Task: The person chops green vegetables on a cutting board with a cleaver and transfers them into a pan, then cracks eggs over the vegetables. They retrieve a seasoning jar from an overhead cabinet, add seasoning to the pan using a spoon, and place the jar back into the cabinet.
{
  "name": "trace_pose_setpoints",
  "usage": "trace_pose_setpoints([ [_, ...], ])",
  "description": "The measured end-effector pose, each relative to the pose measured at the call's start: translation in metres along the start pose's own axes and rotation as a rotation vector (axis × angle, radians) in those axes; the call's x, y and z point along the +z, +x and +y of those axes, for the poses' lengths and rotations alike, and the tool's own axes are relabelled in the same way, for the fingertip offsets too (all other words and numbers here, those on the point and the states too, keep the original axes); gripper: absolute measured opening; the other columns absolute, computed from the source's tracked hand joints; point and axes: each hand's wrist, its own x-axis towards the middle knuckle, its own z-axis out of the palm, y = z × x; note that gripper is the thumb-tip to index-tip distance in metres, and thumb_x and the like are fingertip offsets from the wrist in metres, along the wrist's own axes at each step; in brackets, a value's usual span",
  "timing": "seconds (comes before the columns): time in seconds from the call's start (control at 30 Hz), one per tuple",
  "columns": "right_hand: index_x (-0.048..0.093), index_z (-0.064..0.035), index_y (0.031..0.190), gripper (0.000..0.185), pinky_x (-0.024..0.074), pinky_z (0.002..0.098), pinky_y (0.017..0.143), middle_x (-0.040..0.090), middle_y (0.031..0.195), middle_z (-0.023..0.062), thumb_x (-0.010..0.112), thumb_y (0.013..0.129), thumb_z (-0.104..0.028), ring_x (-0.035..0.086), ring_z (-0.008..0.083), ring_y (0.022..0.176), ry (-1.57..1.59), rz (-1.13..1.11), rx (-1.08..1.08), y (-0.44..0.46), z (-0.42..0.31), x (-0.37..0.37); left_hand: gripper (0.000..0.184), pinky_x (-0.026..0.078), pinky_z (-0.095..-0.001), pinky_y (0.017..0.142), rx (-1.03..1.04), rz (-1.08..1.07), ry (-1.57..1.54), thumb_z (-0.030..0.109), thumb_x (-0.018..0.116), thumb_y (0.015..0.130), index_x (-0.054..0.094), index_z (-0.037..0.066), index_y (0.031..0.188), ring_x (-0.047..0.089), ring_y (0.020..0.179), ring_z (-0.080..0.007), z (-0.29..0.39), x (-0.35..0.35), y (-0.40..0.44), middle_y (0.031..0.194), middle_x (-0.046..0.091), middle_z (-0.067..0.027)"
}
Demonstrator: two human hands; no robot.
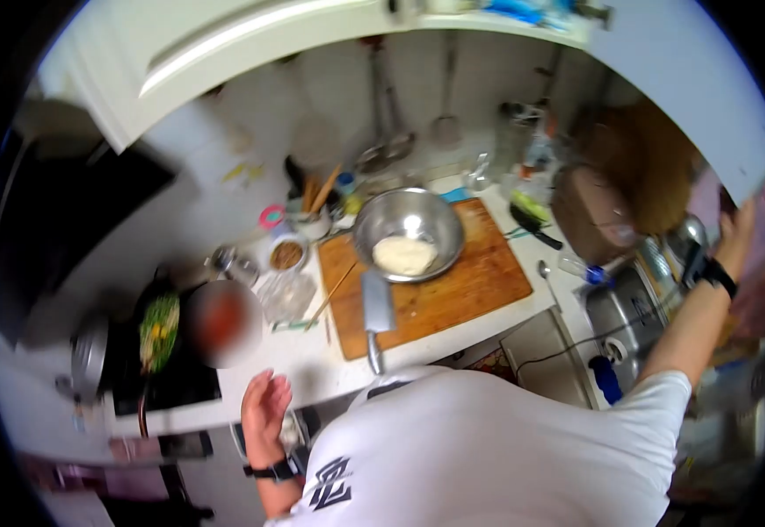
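My left hand (266,408) is raised in front of the counter's front edge, fingers loosely curled and apart, with nothing in it. Far to the right, my right hand (737,233) reaches up to the edge of a white cabinet door (707,97); its fingers are partly hidden there. Between the hands, a steel bowl (410,204) with pale dough (405,256) inside stands on a wooden cutting board (479,290). A cleaver (378,303) lies on the board's front left part, its handle over the edge. Beside it lies a thin wooden stick (334,294).
At the left, a pan of chopped greens (161,332) sits on the black stove (189,386), beside a blurred red patch. A small brown-filled bowl (286,255) stands behind a plastic bag (287,297). The sink (624,307) is at the right, with a bottle (584,268) near it.
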Motion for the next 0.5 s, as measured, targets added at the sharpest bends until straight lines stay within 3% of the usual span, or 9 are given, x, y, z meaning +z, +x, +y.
trace_pose_setpoints([
  [0.07, 0.041, -0.0079, 0.138, 0.073, 0.0275, 0.0347, 0.108, 0.050, 0.132, 0.0113, 0.051, 0.087, -0.060, 0.040, 0.0218, 0.127, -0.046, 0.075, 0.141, 0.008, 0.006, -0.026, 0.024, 0.057, -0.0330, 0.072, 0.018, -0.009, 0.003, 0.016, 0.060, 0.090, 0.060, 0.002, 0.108, 0.067, 0.081, -0.0242, -0.001, -0.001, -0.003, 0.093, 0.066, -0.0158],
  [0.13, 0.042, -0.0075, 0.137, 0.071, 0.0294, 0.0351, 0.106, 0.049, 0.132, 0.0113, 0.050, 0.088, -0.058, 0.040, 0.0217, 0.127, -0.065, 0.110, 0.170, 0.009, 0.013, -0.030, 0.023, 0.057, -0.0329, 0.072, 0.032, -0.027, -0.012, 0.016, 0.059, 0.090, 0.059, 0.002, 0.108, 0.067, 0.081, -0.0244, -0.002, 0.000, -0.008, 0.093, 0.066, -0.0159],
  [0.3, 0.043, -0.0064, 0.136, 0.067, 0.0339, 0.0361, 0.103, 0.049, 0.131, 0.0115, 0.050, 0.089, -0.054, 0.042, 0.0212, 0.125, -0.069, 0.077, 0.005, -0.001, 0.018, -0.002, 0.023, 0.057, -0.0331, 0.072, 0.042, -0.009, -0.023, 0.017, 0.059, 0.091, 0.059, 0.001, 0.107, 0.067, 0.081, -0.0243, -0.001, 0.000, -0.017, 0.093, 0.067, -0.0160],
  [0.37, 0.049, -0.0014, 0.127, 0.050, 0.0394, 0.0345, 0.091, 0.054, 0.123, 0.0138, 0.052, 0.091, -0.036, 0.048, 0.0217, 0.106, 0.073, -0.265, 0.029, 0.038, 0.042, -0.052, 0.023, 0.057, -0.0333, 0.072, 0.039, -0.002, -0.018, 0.017, 0.060, 0.091, 0.059, 0.001, 0.108, 0.067, 0.081, -0.0243, 0.000, 0.000, -0.019, 0.093, 0.067, -0.0160],
  [0.4, 0.055, 0.0037, 0.119, 0.033, 0.0449, 0.0329, 0.079, 0.059, 0.115, 0.0161, 0.055, 0.094, -0.018, 0.053, 0.0222, 0.087, 0.216, -0.605, 0.048, 0.043, 0.054, -0.067, 0.023, 0.056, -0.0332, 0.072, 0.037, 0.015, -0.014, 0.017, 0.060, 0.091, 0.059, 0.001, 0.108, 0.066, 0.081, -0.0242, 0.001, 0.000, -0.021, 0.093, 0.067, -0.0160],
  [0.43, 0.054, 0.0049, 0.120, 0.034, 0.0399, 0.0299, 0.074, 0.057, 0.116, 0.0174, 0.055, 0.093, -0.015, 0.046, 0.0190, 0.081, 0.203, -0.437, -0.056, 0.022, 0.063, -0.048, 0.023, 0.056, -0.0332, 0.073, 0.031, 0.026, -0.008, 0.016, 0.060, 0.091, 0.059, 0.001, 0.108, 0.066, 0.081, -0.0241, 0.000, -0.001, -0.022, 0.093, 0.067, -0.0160],
  [0.5, 0.052, 0.0020, 0.126, 0.038, 0.0405, 0.0261, 0.073, 0.059, 0.112, 0.0128, 0.054, 0.096, -0.021, 0.049, 0.0149, 0.082, 0.180, -0.425, 0.046, 0.008, 0.076, -0.039, 0.023, 0.056, -0.0331, 0.073, 0.022, 0.022, -0.011, 0.016, 0.060, 0.090, 0.059, 0.002, 0.108, 0.066, 0.081, -0.0241, -0.001, -0.007, -0.022, 0.093, 0.067, -0.0157],
])
